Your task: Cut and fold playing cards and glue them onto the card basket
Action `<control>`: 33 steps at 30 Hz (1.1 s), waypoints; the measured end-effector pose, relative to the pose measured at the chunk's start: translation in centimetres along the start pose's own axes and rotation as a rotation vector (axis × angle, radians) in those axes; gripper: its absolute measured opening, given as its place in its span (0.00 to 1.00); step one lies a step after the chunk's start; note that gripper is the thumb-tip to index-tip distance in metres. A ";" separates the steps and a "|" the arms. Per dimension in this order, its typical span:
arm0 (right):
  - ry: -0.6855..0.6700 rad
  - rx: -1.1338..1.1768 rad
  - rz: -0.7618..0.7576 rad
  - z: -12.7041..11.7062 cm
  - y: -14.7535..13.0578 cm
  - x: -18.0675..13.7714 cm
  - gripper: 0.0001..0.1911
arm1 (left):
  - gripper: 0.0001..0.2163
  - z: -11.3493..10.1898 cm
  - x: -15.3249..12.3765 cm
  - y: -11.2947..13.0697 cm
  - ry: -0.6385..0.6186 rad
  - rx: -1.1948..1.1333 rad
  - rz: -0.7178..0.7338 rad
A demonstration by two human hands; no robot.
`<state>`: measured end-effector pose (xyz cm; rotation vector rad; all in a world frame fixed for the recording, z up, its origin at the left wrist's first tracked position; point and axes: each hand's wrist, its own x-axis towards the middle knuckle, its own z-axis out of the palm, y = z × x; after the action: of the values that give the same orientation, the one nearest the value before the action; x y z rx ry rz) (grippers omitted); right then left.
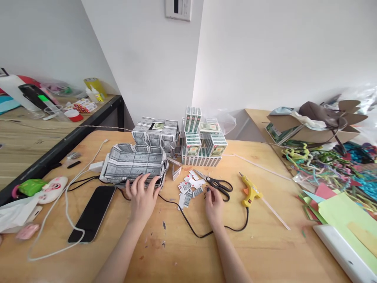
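Observation:
My left hand (pixel 143 196) rests with spread, bent fingers on the front edge of a trough-shaped model made of folded playing cards (pixel 135 163). The fingers touch the rim; the thumb is near its right corner. My right hand (pixel 214 206) is low over the table, its fingers curled together; whatever may lie between the fingertips is hidden. Just beyond it are black-handled scissors (pixel 219 184). Beside it on the left lies a pile of cut card scraps (pixel 188 188). A folded card piece (pixel 176 172) stands between the trough and the scraps.
Behind stand a grey card block (pixel 156 135) and stacked green card boxes (pixel 203 141). A yellow glue gun (pixel 250 190) lies right, its black cord (pixel 200 236) crossing in front. A phone (pixel 92 214) and white cable (pixel 67 212) lie left. Coloured paper (pixel 347 220) covers the right edge.

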<state>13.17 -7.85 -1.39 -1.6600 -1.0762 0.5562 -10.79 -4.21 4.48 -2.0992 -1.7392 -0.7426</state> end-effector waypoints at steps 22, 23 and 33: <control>-0.234 0.036 0.094 -1.1 -1.6 2.8 0.30 | 0.15 1.8 -2.5 6.5 -0.274 -0.530 0.041; -0.244 0.014 0.081 -1.1 -1.8 3.2 0.29 | 0.18 2.3 -2.7 6.6 -0.293 -0.517 0.006; -0.375 -0.449 -0.201 3.0 -3.1 7.5 0.18 | 0.19 3.7 -3.3 6.9 -0.401 -0.456 0.065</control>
<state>13.33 0.33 1.51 -1.8383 -1.7219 0.5313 -3.82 -6.35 0.15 -2.7581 -1.8101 -0.8015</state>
